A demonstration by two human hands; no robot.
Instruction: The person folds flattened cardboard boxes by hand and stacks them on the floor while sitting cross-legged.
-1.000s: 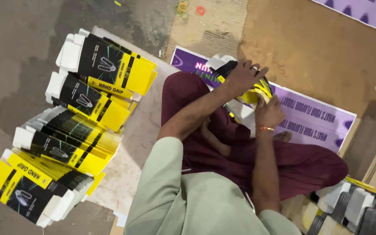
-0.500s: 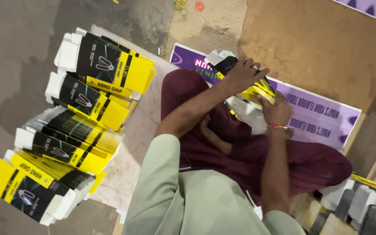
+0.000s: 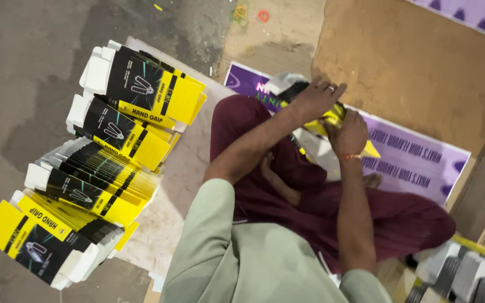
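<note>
Concrete floor (image 3: 29, 84), brown board (image 3: 422, 73), purple sheet (image 3: 416, 160), flat carton stacks (image 3: 113, 140).

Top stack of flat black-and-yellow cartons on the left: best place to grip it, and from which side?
Probably by its long edges, mid-length. The top stack of flattened cartons lies flat and fanned on the floor, white flaps at its left end and loose yellow edges at its right. Coming from above, pinching across the black middle, should keep the sheets together. Both the left hand and right hand hold another carton.

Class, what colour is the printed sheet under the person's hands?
Purple sheet with white print, head view.
</note>
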